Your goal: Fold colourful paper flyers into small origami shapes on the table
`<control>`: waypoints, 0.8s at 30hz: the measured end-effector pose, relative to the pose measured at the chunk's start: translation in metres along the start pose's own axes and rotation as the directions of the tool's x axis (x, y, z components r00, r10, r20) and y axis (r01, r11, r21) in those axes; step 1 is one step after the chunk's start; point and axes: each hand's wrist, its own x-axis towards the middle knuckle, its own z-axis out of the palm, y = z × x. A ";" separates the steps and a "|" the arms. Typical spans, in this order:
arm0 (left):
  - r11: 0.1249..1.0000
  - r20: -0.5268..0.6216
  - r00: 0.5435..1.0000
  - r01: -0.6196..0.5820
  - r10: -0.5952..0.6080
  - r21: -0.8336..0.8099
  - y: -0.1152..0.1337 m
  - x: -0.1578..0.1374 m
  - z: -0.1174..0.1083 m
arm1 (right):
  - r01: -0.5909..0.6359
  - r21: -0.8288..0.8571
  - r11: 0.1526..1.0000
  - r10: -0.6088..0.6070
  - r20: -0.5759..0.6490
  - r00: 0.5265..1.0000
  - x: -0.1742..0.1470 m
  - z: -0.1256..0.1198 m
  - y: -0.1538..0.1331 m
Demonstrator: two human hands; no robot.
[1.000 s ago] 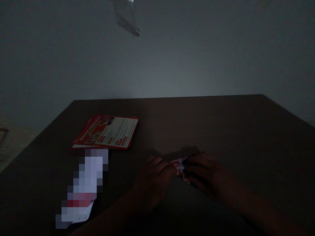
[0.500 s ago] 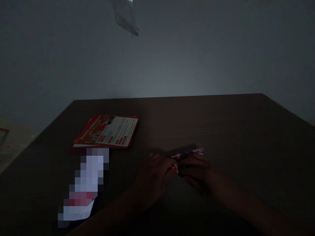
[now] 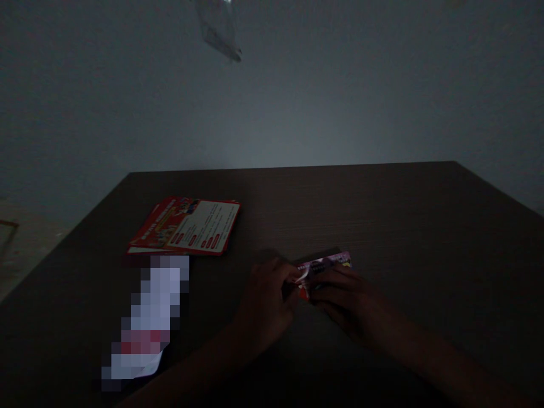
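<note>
Packet (image 3: 317,265), small and shiny, in purple and red, caught between two bare hands over the near half of a dark wood-grain table (image 3: 361,215); taken here as the hub of the clock. Purple strip along the far edge, sloping up toward 2 o'clock, with a yellowish spot at that end and markings too dim to read. Red patch showing between the hands at 7 o'clock. Cannot tell whether resting on the wood or lifted just clear of it.

At 8 o'clock, left hand (image 3: 270,294), knuckles up, fingers curled, thumb and forefinger drawn to a narrow pinch on the near-side end; exact contact lost in the gloom. At 4 o'clock, right hand (image 3: 346,294), fingers bent and bunched over the other end, gripping with hardly any gap.

Between 9 and 10 o'clock, well apart from the hands, loosely squared stack of red printed cards (image 3: 187,226), white text panel uppermost. Toward 8 o'clock, phone (image 3: 151,317), mostly masked by coarse pixels, far end right by the stack's near edge; cannot tell if touching. At 12 o'clock, plain grey wall (image 3: 340,85); at 11 o'clock on it, clear plastic pouch (image 3: 219,34).
</note>
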 end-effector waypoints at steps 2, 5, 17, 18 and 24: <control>1.000 -0.009 1.000 0.010 -0.010 0.000 -0.001 0.000 0.000 | -0.004 -0.007 1.000 0.004 0.007 1.000 0.000 0.000 -0.002; 1.000 -0.019 0.999 0.030 -0.030 -0.010 0.000 0.000 0.000 | -0.017 -0.031 0.999 0.018 0.019 1.000 0.001 0.000 -0.005; 0.996 -0.004 0.997 0.071 -0.071 0.055 0.000 -0.002 -0.003 | -0.085 -0.246 0.966 0.115 0.112 0.987 0.000 0.008 -0.009; 0.997 0.008 0.999 0.042 -0.043 0.070 0.000 -0.004 -0.004 | -0.096 -0.258 0.961 0.125 0.099 0.987 -0.001 0.008 -0.008; 0.952 0.173 0.969 -0.211 0.175 0.220 0.008 -0.017 -0.007 | -0.125 -0.271 0.954 0.138 0.029 0.990 -0.003 0.009 -0.004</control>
